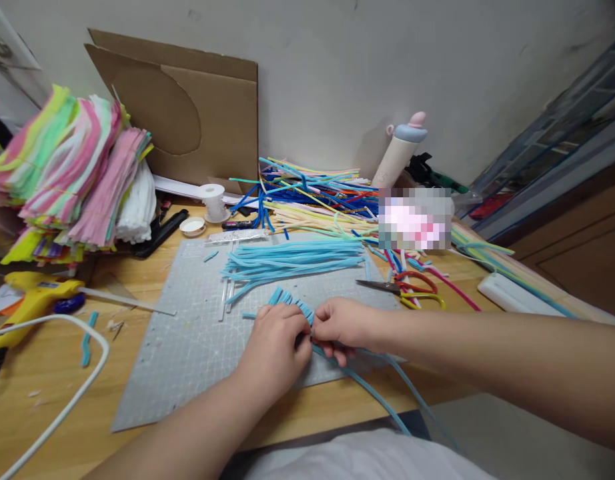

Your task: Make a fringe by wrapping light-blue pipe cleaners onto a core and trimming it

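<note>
Over the front of the grey cutting mat [182, 347], my left hand [282, 337] is closed on a short ribbed piece of light-blue pipe cleaners [287, 297]. My right hand [343, 325] pinches at the piece's right end, touching or almost touching my left fingers. Long loose light-blue strands [375, 393] trail from under my right hand past the table's front edge. What lies between the fingertips is hidden. Just behind the hands rests a bundle of light-blue pipe cleaners [297, 259]. Scissors with orange and yellow handles [422, 290] lie to the right.
A yellow glue gun [37, 293] with a white cable [100, 363] occupies the left side. Colourful pipe cleaner bundles [77, 167] are heaped behind it. Cardboard [222, 120] leans on the wall. A thread spool [213, 200], mixed pipe cleaners [317, 193] and a bottle [395, 157] stand at the back.
</note>
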`<act>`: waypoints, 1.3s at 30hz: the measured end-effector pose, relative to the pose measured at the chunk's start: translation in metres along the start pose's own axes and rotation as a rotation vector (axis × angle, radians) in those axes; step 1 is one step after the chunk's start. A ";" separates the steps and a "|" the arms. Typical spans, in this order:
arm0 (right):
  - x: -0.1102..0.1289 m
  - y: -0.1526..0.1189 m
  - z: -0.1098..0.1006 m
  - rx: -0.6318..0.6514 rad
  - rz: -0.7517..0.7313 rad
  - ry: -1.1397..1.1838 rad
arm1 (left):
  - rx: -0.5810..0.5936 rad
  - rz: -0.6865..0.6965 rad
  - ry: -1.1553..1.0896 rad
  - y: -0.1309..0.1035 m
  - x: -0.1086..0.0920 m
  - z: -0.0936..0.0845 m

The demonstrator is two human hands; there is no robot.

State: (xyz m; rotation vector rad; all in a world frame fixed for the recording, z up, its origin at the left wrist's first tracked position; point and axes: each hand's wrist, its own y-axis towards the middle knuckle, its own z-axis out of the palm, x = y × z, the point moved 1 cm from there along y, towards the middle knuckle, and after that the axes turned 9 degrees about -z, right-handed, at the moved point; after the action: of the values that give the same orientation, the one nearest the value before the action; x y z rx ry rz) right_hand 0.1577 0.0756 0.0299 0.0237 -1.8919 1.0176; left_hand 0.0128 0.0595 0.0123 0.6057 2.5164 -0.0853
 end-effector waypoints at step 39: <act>-0.007 -0.008 -0.018 -0.004 -0.862 -1.306 | 0.003 -0.043 -0.030 0.002 0.003 0.002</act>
State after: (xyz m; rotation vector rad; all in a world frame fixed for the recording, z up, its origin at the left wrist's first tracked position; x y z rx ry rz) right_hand 0.1776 0.0792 0.0330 1.6860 -2.5259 0.3149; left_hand 0.0125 0.0626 0.0086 0.5479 2.5013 -0.1124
